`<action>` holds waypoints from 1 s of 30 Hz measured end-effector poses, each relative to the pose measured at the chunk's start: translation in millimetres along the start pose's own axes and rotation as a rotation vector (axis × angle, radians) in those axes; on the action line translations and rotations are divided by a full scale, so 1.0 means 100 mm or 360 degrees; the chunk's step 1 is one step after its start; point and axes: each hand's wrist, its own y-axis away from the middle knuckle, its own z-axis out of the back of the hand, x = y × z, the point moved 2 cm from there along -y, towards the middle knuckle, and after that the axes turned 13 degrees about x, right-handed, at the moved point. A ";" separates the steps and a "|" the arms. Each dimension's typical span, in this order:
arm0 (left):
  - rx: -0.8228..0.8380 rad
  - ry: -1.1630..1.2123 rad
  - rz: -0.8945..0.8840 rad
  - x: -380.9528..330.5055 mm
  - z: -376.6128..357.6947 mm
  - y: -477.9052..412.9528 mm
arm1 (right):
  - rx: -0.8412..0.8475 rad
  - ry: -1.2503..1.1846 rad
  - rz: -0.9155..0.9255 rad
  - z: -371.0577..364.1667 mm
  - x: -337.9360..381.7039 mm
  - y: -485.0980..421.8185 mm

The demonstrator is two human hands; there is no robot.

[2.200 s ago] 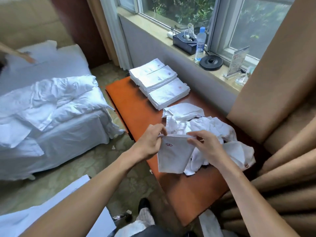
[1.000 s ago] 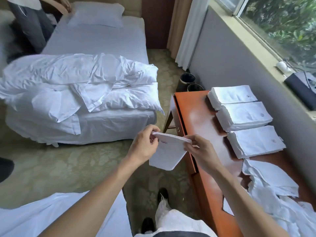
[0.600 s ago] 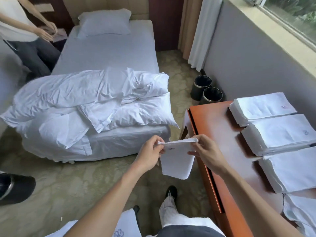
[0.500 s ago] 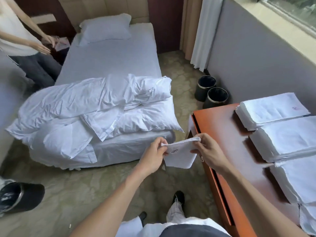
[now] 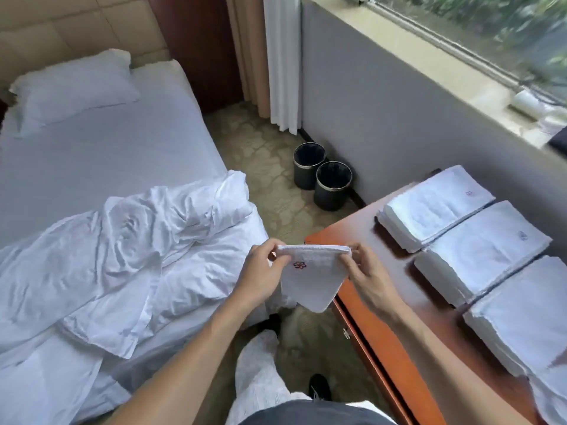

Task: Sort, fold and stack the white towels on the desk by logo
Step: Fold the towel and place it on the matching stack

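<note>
Containers: two round black bins, one (image 5: 309,165) touching the other (image 5: 333,185), stand on the patterned carpet against the grey wall, just beyond the desk's far end. Each has a pale metallic rim. Interiors are dark; contents cannot be told.

Task item: one small white towel (image 5: 310,282), terry-textured, hangs in the air over the floor gap between bed and desk, at the desk's front edge. It is folded, with a thick straight top edge and a rounded lower corner. One dark red flower-like logo (image 5: 299,265) faces the camera near its upper left.

Hands: left hand (image 5: 260,277) pinches the towel's top left corner between thumb and fingers; right hand (image 5: 366,276) pinches the top right corner the same way. The top edge is stretched level between them.

Desk (image 5: 380,360): glossy orange-brown wood. Three flat stacks of folded white towels lie in a row along its wall side, near (image 5: 527,317), middle (image 5: 481,250), far (image 5: 435,207), edges nearly touching. Small logos on the middle and far stacks are too blurred to read.

Bed (image 5: 107,148): one smooth sheet, one pillow (image 5: 70,84), one crumpled white duvet (image 5: 138,250).
</note>
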 end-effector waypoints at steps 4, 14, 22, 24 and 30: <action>0.0270 -0.0040 -0.0126 -0.13 0.05 -0.67 | -0.0261 -0.0009 -0.0103 0.17 -0.01 -0.19; 0.0955 -0.0127 -0.0499 -0.76 -0.13 -1.91 | -0.0923 -0.0220 -0.0348 0.49 0.19 -0.24; 0.1201 -0.0147 -0.0721 -1.41 -0.72 -2.50 | -0.1194 -0.0295 -0.0381 1.14 0.08 -0.19; 0.1232 -0.0149 -0.0697 -1.57 -0.88 -2.65 | -0.1212 -0.0310 -0.0400 1.34 0.01 -0.21; 0.1313 -0.0066 -0.0582 -2.13 -1.25 -3.20 | -0.1248 -0.0460 -0.0298 1.97 -0.18 -0.39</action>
